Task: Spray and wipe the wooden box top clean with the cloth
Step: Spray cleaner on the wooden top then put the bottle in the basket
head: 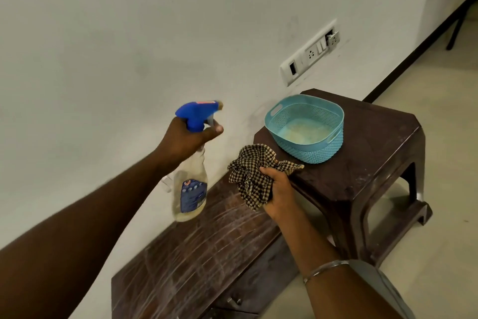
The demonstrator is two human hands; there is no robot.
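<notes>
The left hand (190,137) is wrapped round the neck of the spray bottle (191,184), one finger out along the trigger under the blue head, holding it upright above the far end of the wooden box top (196,261); its nozzle faces off toward the stool rather than down, so I judge it raised between squirts and not aimed. The right hand (280,190) is clenched on the bunched checked cloth (252,176), which hangs just over the box's far right corner, kept near, probably so wiping can follow the spray at once. The hands are apart, each closed on its own tool. The dark box top shows pale streaks and dusty arcs across most of its length, so much cleaning seems left. Against the box's far end stands a brown plastic stool (367,163) carrying a light blue basket (306,130). Behind is a plain white wall with a switch plate (310,53), and pale floor to the right.
</notes>
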